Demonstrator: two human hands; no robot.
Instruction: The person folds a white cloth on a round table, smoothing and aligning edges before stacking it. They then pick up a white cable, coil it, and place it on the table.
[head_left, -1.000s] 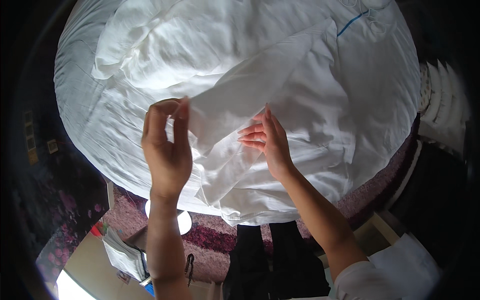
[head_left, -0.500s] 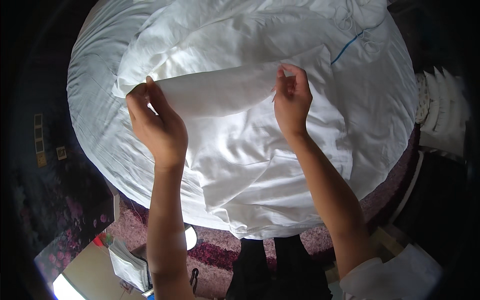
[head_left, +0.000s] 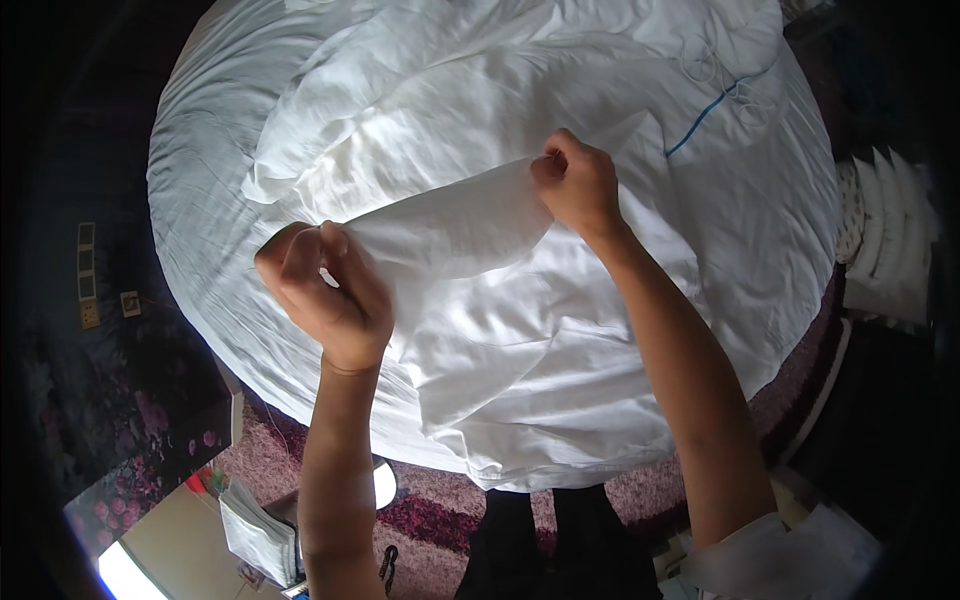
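Observation:
My left hand [head_left: 335, 295] is closed with its fingertips pinching one end of the raised edge of a white bedding cloth [head_left: 455, 225]. Further right and a bit higher, my right hand [head_left: 580, 188] has its fingers curled round the other end of that edge. Between both hands the edge is drawn fairly straight, and the cloth hangs below it toward me. The rest of the cloth lies creased over the near side of a round bed [head_left: 195, 190]. Beyond it spreads a rumpled heap of white bedding [head_left: 420, 110].
A blue cord [head_left: 700, 125] and thin white strings [head_left: 703, 62] lie on the bedding at upper right. Several white pillows [head_left: 885, 235] are stacked right of the bed. A pink and maroon rug [head_left: 425, 520] runs along the bed's near side. Lower left stands a pile of white papers or cloths [head_left: 255, 530].
My left hand has come down toward me with its end of the cloth. My right hand has turned and closed more tightly, shortening the stretch of edge between the hands.

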